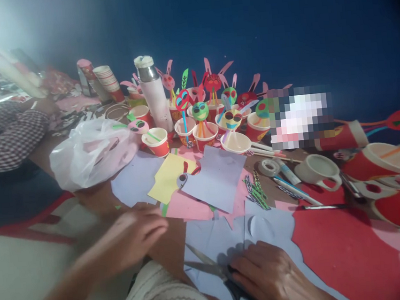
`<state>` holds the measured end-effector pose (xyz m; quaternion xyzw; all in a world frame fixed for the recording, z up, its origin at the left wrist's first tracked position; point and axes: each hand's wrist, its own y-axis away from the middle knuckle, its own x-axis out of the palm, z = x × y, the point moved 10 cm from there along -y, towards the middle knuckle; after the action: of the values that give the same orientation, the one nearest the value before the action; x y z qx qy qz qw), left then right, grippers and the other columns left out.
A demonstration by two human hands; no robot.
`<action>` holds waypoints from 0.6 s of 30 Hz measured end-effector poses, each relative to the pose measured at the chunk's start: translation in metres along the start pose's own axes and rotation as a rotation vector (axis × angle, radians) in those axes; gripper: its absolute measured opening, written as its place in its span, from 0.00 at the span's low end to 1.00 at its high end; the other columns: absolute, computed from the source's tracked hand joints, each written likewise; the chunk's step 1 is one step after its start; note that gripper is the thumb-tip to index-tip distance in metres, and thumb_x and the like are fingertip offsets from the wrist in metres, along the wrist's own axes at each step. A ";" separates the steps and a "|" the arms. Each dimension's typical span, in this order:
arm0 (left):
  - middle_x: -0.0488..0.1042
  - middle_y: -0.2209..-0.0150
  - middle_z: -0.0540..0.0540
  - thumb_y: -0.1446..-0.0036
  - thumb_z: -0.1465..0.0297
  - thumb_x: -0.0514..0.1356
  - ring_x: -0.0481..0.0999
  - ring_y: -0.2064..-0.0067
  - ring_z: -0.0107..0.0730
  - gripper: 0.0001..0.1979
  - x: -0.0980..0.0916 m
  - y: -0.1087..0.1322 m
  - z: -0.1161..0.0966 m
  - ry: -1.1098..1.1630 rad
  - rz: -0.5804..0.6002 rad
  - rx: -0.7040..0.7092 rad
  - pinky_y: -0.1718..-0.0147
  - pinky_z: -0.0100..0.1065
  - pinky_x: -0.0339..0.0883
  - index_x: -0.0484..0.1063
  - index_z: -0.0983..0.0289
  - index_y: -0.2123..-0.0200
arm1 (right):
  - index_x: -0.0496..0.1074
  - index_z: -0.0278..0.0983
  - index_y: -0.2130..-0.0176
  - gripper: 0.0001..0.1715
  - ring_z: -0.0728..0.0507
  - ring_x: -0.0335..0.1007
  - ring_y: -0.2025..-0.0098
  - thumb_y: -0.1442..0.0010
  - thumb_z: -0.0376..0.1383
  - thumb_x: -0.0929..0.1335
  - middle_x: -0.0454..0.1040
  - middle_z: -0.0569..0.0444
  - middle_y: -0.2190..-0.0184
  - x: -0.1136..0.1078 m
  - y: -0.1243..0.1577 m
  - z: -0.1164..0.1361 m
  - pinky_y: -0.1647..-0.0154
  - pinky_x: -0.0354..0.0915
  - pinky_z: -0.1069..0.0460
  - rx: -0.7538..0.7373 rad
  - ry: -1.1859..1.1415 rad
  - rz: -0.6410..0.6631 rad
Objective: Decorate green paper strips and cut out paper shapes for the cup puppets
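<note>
My right hand [268,275] lies low at the bottom centre, fingers curled over the black handles of a pair of scissors [211,269] whose blades rest on lilac paper [260,231]. My left hand [134,236] hovers over the brown table edge to the left, fingers bent loosely and apart, holding nothing. Sheets of lilac [216,176], yellow [169,176] and pink paper [187,205] lie just beyond both hands.
Many red paper cups with paper faces on sticks [200,121] crowd the back, beside a white flask [152,95]. A white plastic bag [90,151] sits left. Tape roll [268,167], glue stick, red paper [344,249] and more cups lie right. Another person's checked sleeve [4,136] is far left.
</note>
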<state>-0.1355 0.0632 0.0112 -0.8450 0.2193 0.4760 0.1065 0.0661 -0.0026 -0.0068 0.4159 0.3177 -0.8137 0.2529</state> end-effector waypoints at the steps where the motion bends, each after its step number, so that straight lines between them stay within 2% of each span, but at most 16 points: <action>1: 0.76 0.66 0.52 0.38 0.73 0.54 0.74 0.65 0.32 0.11 0.018 -0.012 -0.017 -0.056 0.064 0.059 0.64 0.30 0.64 0.77 0.59 0.66 | 0.71 0.39 0.65 0.18 0.45 0.65 0.75 0.29 0.34 0.57 0.71 0.56 0.77 0.000 0.000 0.000 0.73 0.55 0.50 0.002 0.001 -0.001; 2: 0.75 0.65 0.53 0.37 0.75 0.53 0.74 0.63 0.33 0.11 0.034 -0.021 -0.027 -0.085 0.115 0.083 0.63 0.31 0.63 0.76 0.60 0.64 | 0.71 0.39 0.65 0.18 0.45 0.65 0.75 0.29 0.34 0.57 0.71 0.57 0.77 0.000 0.000 0.000 0.73 0.55 0.50 0.001 0.005 0.000; 4: 0.73 0.63 0.55 0.39 0.76 0.54 0.73 0.61 0.35 0.09 0.053 -0.033 -0.036 -0.125 0.115 0.100 0.62 0.32 0.64 0.74 0.63 0.62 | 0.70 0.39 0.66 0.17 0.45 0.65 0.75 0.29 0.34 0.58 0.71 0.57 0.76 0.001 0.000 0.001 0.72 0.55 0.50 -0.009 0.018 0.003; 8: 0.71 0.62 0.55 0.38 0.75 0.54 0.72 0.61 0.36 0.06 0.076 -0.036 -0.029 -0.164 0.145 0.096 0.64 0.33 0.63 0.72 0.64 0.62 | 0.69 0.38 0.67 0.14 0.45 0.66 0.73 0.30 0.33 0.60 0.72 0.57 0.74 0.006 0.000 -0.002 0.70 0.56 0.50 0.009 0.026 0.044; 14: 0.69 0.69 0.54 0.35 0.76 0.47 0.67 0.67 0.36 0.14 0.084 -0.036 -0.027 -0.242 0.101 0.110 0.65 0.36 0.58 0.68 0.64 0.71 | 0.68 0.38 0.69 0.11 0.45 0.65 0.73 0.33 0.31 0.62 0.70 0.56 0.75 0.006 -0.004 -0.001 0.70 0.56 0.51 -0.036 0.027 0.031; 18: 0.70 0.69 0.53 0.37 0.75 0.48 0.68 0.67 0.35 0.13 0.071 -0.025 -0.018 -0.129 0.152 0.053 0.67 0.33 0.58 0.67 0.63 0.73 | 0.69 0.37 0.72 0.14 0.46 0.62 0.76 0.34 0.32 0.63 0.68 0.56 0.78 -0.002 -0.001 0.001 0.72 0.54 0.50 -0.056 0.049 -0.065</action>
<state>-0.0782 0.0592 -0.0405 -0.7904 0.2878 0.5302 0.1063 0.0655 -0.0021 -0.0046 0.4179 0.3599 -0.8018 0.2302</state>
